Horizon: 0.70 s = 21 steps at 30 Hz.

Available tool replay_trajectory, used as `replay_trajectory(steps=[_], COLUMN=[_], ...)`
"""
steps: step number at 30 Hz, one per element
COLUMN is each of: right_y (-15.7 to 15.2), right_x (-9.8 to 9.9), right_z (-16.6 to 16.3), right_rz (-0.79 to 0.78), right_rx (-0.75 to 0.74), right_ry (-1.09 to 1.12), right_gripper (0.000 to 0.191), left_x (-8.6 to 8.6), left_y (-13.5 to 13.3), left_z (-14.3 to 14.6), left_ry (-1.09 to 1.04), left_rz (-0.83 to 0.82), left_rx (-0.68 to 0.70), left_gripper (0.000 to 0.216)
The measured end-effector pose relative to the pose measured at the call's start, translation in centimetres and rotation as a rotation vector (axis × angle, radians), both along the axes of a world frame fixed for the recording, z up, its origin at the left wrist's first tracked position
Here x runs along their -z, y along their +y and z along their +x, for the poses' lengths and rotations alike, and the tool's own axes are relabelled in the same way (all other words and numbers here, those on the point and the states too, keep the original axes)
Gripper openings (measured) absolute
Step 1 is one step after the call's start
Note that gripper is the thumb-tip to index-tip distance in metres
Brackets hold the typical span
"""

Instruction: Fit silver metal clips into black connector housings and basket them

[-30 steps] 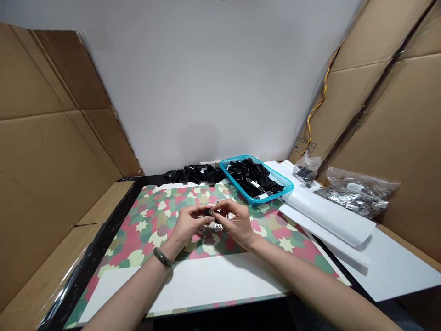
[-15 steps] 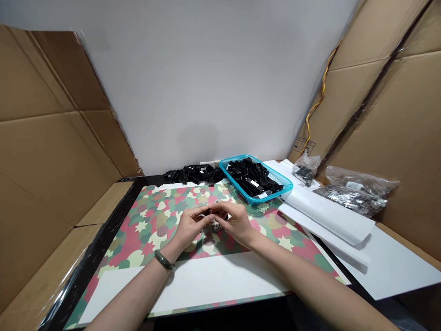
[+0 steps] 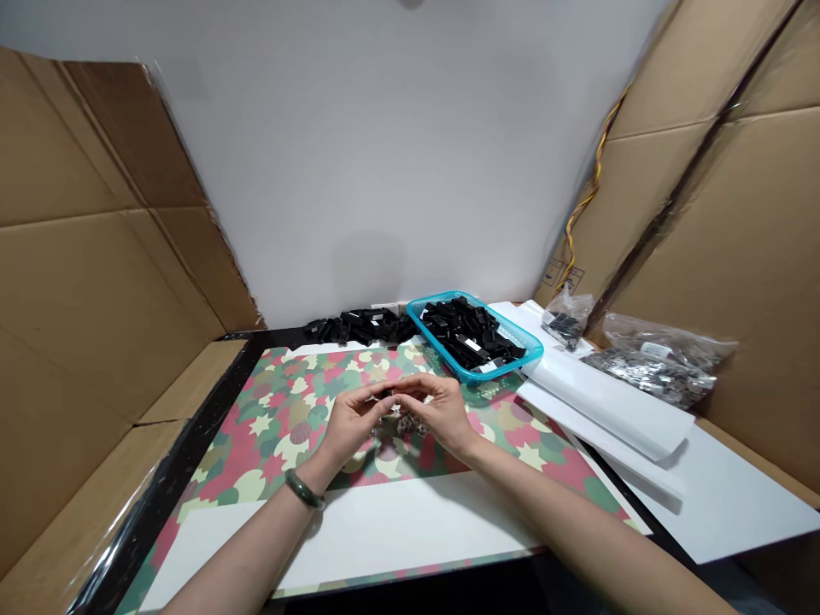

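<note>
My left hand [image 3: 352, 418] and my right hand [image 3: 441, 412] meet over the middle of the patterned sheet [image 3: 275, 436]. Between their fingertips they pinch a small black piece [image 3: 387, 394], mostly covered by the fingers, so its exact kind does not show. Both hands are closed on it, thumbs toward me. Just below and behind the fingers lies a little heap of small silvery parts [image 3: 410, 424], partly hidden by my right hand. A dark green bangle [image 3: 304, 489] circles my left wrist.
A blue plastic basket [image 3: 477, 376] full of black pieces stands at the back, beside a loose pile of similar black pieces [image 3: 362, 326]. To the right are rolled white sheets [image 3: 608, 401], a bag of silvery parts [image 3: 653, 371] and a smaller bag [image 3: 567, 320]. Cardboard [image 3: 77, 307] walls both sides.
The fingers of my right hand have opened out slightly into a wider arch, uncovering more of the silvery heap. Both hands stay together at the same place.
</note>
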State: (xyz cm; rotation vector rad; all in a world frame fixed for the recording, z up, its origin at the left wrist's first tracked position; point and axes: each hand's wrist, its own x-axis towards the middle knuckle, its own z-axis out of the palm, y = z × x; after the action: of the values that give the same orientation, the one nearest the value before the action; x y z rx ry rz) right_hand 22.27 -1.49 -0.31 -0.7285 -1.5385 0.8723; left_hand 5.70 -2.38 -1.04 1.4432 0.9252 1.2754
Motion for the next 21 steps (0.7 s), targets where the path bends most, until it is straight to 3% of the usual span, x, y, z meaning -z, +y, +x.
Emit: replay_trajectory(steps=[5, 8, 21], right_y=[-0.43, -0.51, -0.35], right_x=[0.16, 0.23, -0.48], right_z=[0.06, 0.05, 0.11], right_rz=[0.284, 0.363, 0.067], right_rx=[0.145, 0.202, 0.025], right_ry=[-0.148, -0.186, 0.009], right_gripper=[0.012, 0.014, 0.009], left_x=[-0.06, -0.04, -0.51], left_y=[0.0, 0.02, 0.08], left_z=[-0.15, -0.37, -0.79], left_ry=[0.008, 0.007, -0.006], left_rz=[0.06, 0.095, 0.08], left_rx=[0.001, 0.022, 0.019], left_gripper=[0.027, 0.025, 0.029])
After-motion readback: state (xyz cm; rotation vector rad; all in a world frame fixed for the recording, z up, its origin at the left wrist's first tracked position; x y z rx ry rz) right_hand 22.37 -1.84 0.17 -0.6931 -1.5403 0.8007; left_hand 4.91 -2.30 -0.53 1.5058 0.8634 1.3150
